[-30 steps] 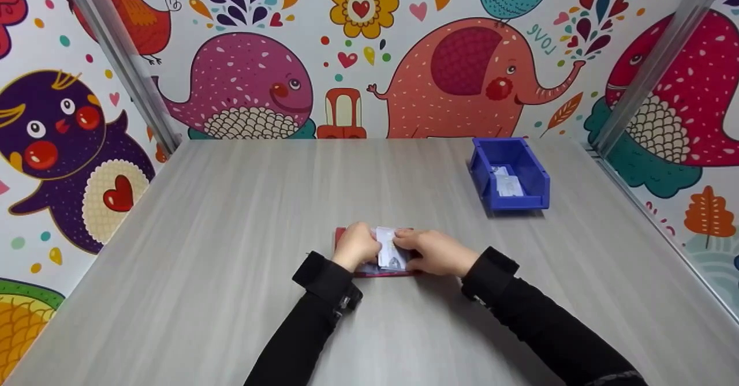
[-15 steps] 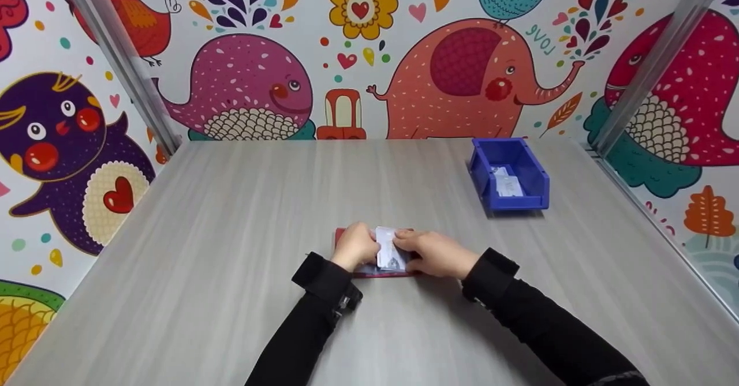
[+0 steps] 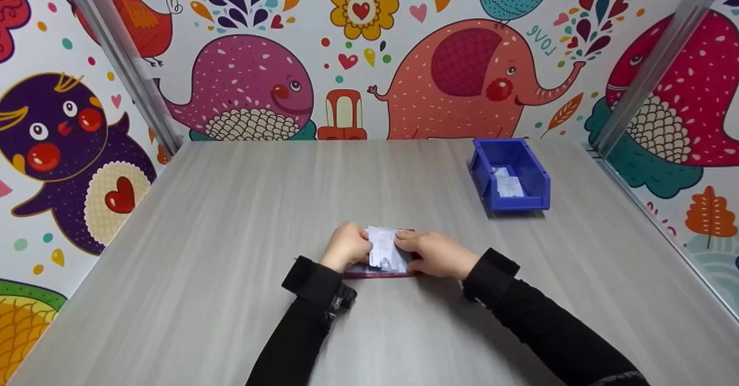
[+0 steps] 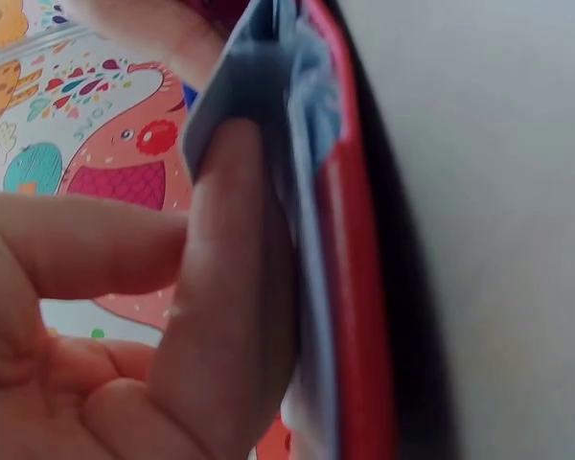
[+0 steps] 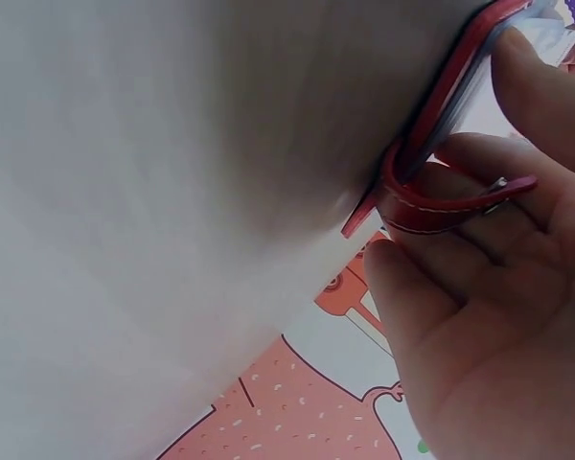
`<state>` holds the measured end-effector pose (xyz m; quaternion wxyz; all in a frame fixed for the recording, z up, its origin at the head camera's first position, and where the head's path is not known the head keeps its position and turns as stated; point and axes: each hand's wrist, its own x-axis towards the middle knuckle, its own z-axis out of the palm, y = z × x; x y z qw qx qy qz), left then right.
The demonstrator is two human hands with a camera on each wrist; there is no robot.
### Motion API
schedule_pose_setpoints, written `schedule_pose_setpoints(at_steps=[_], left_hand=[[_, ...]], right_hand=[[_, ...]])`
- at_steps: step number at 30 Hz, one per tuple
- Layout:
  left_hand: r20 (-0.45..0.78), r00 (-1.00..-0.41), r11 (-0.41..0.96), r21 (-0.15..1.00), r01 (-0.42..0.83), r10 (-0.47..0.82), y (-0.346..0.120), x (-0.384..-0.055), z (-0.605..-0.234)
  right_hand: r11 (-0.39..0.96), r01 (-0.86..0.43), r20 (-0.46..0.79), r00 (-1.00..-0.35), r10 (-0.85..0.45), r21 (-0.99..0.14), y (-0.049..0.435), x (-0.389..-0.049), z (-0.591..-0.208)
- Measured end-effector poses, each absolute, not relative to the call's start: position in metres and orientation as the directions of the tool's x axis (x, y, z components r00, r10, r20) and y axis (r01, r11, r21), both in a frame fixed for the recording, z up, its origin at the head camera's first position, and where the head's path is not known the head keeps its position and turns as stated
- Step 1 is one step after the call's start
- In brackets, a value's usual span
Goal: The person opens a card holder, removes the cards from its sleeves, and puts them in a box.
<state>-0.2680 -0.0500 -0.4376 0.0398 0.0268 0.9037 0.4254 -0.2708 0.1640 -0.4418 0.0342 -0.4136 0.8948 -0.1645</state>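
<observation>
A red card holder (image 3: 381, 275) with clear sleeve pages lies open on the table under both hands. White cards (image 3: 385, 252) show over its pages in the head view. The left hand (image 3: 348, 244) pinches at the left edge of the sleeves; in the left wrist view a finger (image 4: 225, 249) reaches against a lifted greyish sleeve page (image 4: 254, 77), next to the red cover (image 4: 350, 287). Across from it, the right hand (image 3: 437, 252) grips the right side, thumb (image 5: 522, 77) on the pages and other fingers beyond the edge. A red strap (image 5: 431, 211) sticks out beside those fingers.
A blue bin (image 3: 511, 175) stands at the back right of the table, with several white cards (image 3: 508, 185) inside. Cartoon-printed walls (image 3: 358, 57) rise behind and along the sides. Black sleeves with wrist straps (image 3: 314, 282) cover both forearms.
My left hand has shifted slightly left, and a wider stretch of white card shows between the hands. The right hand has stayed in place.
</observation>
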Motion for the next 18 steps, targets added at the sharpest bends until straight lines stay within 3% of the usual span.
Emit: schedule_pose_setpoints(at_steps=[18], left_hand=[[-0.166, -0.985, 0.502, 0.857, -0.118, 0.051, -0.072, -0.27, -0.431]], right_hand=[[0.608, -0.728, 0.065, -0.656, -0.752, -0.317, 0.163, -0.271, -0.442]])
